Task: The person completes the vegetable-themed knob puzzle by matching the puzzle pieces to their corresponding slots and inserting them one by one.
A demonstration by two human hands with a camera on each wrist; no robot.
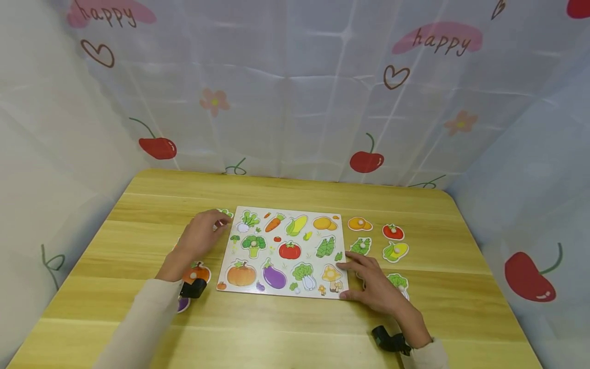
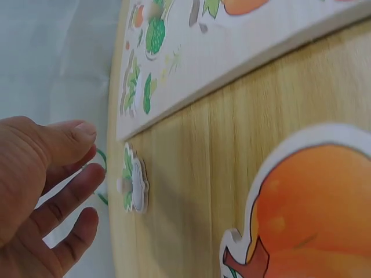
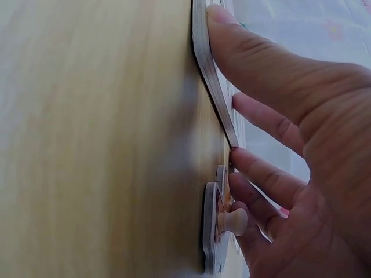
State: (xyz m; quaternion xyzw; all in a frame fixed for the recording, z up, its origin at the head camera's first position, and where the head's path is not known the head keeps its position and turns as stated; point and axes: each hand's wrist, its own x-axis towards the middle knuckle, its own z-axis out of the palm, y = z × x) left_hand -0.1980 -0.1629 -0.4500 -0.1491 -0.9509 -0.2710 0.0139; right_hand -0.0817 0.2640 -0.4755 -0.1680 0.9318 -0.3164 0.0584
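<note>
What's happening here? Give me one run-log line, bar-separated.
Left hand: near radish piece, holding nothing | right hand: touching right edge of puzzle board | broccoli piece: in board | pumpkin piece: on table

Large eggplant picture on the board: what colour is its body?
Purple; the large eggplant picture shows best in the head view.

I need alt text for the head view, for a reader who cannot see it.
A vegetable puzzle board lies on a wooden table between a left hand near its upper-left corner and a right hand touching its right edge. Loose vegetable pieces lie on both sides; a cherry-print sheet hangs behind.
</note>
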